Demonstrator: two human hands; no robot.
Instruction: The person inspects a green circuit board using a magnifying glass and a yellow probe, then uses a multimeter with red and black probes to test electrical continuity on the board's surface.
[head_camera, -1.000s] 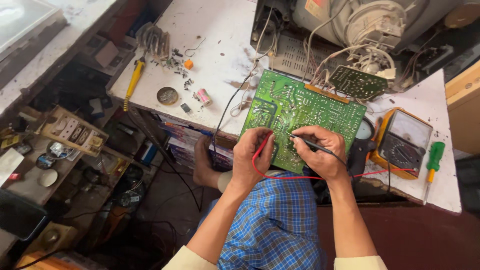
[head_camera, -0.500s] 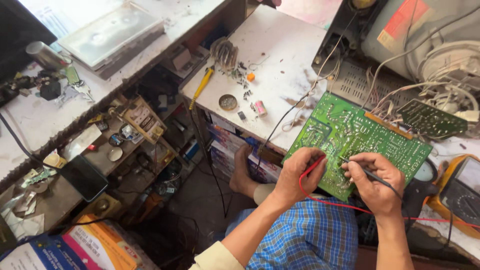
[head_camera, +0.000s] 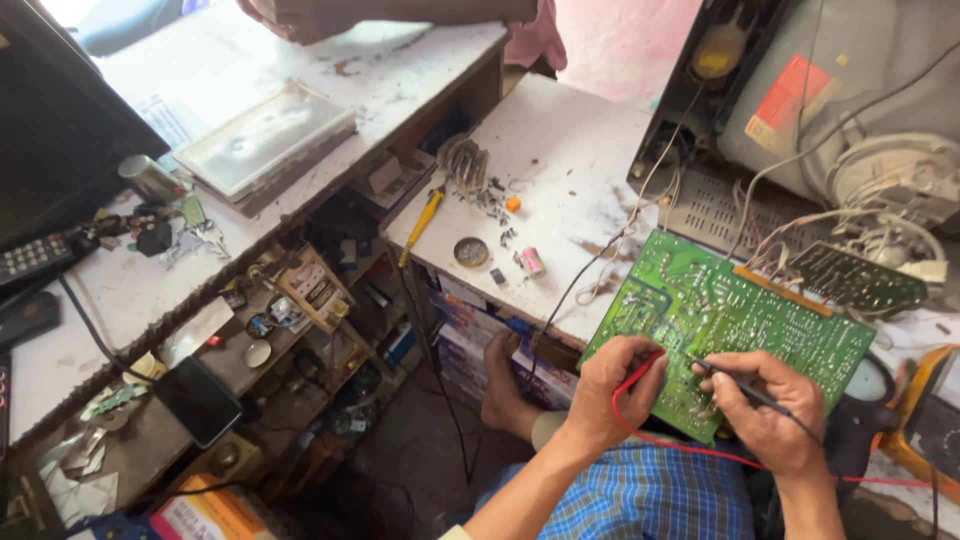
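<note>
Circuit board (head_camera: 730, 325), green and crowded with pale printed traces, lies solder side up, tilted over the near edge of the white worktop (head_camera: 570, 170) toward the person, so both probes can reach it. Left hand (head_camera: 612, 390) grips the red probe (head_camera: 640, 372) against the board's near edge; right hand (head_camera: 768, 405) pinches the black probe (head_camera: 745, 392) like a pen. Wires tie the board to the opened television (head_camera: 850, 110) at far right.

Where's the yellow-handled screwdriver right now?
In the head view, the yellow-handled screwdriver lies at the left edge of the white workbench, left of the small round tin and well left of the green circuit board.
</note>
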